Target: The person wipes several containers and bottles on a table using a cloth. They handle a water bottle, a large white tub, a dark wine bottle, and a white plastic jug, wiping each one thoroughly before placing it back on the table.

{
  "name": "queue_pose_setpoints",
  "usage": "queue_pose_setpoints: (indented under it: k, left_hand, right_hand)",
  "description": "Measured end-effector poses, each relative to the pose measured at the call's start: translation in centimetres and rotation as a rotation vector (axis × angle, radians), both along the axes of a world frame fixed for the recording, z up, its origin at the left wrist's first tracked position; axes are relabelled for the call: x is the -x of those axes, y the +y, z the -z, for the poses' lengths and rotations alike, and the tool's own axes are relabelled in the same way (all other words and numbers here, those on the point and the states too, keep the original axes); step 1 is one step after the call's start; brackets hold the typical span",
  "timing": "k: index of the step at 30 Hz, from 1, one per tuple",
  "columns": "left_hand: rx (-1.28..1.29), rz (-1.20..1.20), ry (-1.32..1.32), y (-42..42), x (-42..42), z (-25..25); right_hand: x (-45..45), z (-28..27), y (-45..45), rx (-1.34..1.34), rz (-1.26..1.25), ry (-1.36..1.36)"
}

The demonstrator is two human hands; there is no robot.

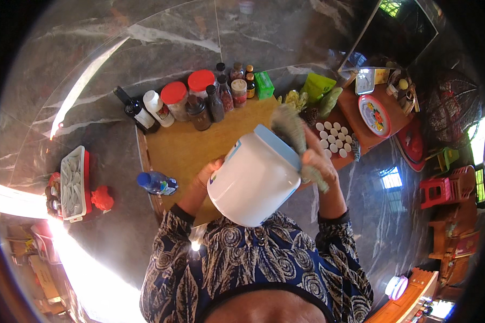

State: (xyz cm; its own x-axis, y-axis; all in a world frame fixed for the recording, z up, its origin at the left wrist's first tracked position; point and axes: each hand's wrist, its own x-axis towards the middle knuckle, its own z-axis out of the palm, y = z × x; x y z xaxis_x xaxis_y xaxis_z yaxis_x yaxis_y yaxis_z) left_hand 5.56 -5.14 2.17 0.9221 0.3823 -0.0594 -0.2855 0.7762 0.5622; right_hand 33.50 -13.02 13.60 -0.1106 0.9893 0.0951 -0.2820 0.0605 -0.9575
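Observation:
A large white jar-shaped container with a light blue rim is held tilted in front of my chest. My left hand grips its side, the fingers partly hidden behind it. By the blue rim, my right hand holds a greyish-green cloth, which is blurred and lies against the rim. Beneath and beyond the container is a wooden table. A blue-capped plastic bottle is near the table's left edge, to the left of my left hand.
Red-lidded jars, a dark wine bottle and several condiment bottles line the table's back edge. Several white round pieces lie at right, near a floral enamel plate. Farther left is a basket; red plastic stools stand far right.

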Motion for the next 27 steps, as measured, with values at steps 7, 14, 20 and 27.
queue_pose_setpoints:
  k: [7,14,20,27]
  left_hand:
    - [0.034,-0.067,0.19,-1.8,3.2,0.7]
    - [0.171,0.005,0.028,-4.1,1.4,-2.1]
    - [0.303,-0.062,0.031,-5.5,2.7,-0.1]
    - [-0.098,-0.016,0.217,-3.2,6.1,-2.7]
  right_hand:
    - [2.8,-0.6,-1.9,0.03,-0.262,-0.316]
    - [3.5,-1.0,-2.1,-0.478,-0.289,-0.608]
    - [4.0,-0.3,-1.5,-0.291,-0.358,-0.576]
    - [6.9,3.6,-2.6,0.298,-0.145,-0.151]
